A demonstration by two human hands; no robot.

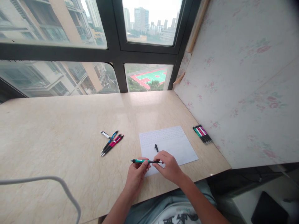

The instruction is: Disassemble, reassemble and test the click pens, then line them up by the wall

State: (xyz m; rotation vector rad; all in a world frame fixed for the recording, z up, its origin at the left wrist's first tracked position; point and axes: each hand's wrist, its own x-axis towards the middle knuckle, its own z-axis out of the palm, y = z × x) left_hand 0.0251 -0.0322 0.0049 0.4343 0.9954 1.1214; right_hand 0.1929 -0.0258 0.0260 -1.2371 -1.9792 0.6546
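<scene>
A green and black pen [139, 161] is held level between my two hands, over the near part of a white sheet of paper [168, 137]. My left hand [138, 171] grips its green barrel, thumb on top. With pinched fingers, my right hand [167, 165] holds the black end near the tip. On the paper, just beyond my right hand, lies a small black cap-like piece [156, 147]. Faint lines of writing cover the upper part of the sheet.
Several pens [112, 143] lie crossed in a loose pile to the left. A neat row of several pens [202, 134] sits by the papered wall [245, 81] at right. A grey cable-like tube [46, 178] curves over the near left of the table [58, 133]. Windows stand behind.
</scene>
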